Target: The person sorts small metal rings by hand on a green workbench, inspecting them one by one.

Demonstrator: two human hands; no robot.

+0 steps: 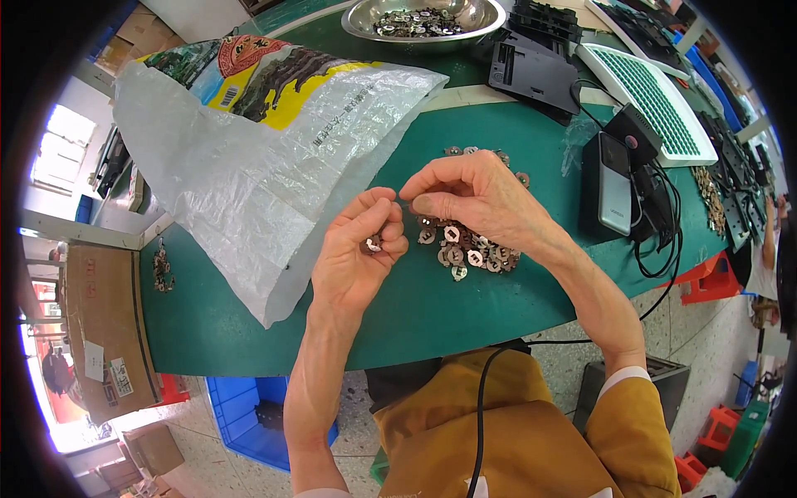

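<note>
The left hand [357, 245] curls its grip around small silvery metal pieces [374, 244]; how far the right hand [486, 197] closes its grip, and on what, is unclear. Picking singly from the loose heap of flat, round metal parts [475, 256] on the green tabletop [531, 305] should prevent snags.

Green-topped worktable [531, 303] carried large white woven-plastic bag with coloured printed panel [241, 166] at left. Pile of small flat metal parts [469, 249] lay mid-table; smaller cluster of metal pieces [162, 267] near left edge. Right: grey-and-black rectangular device [614, 183], looped black cables [674, 224]. Far right: white plastic tray with green grid [689, 158].
</note>
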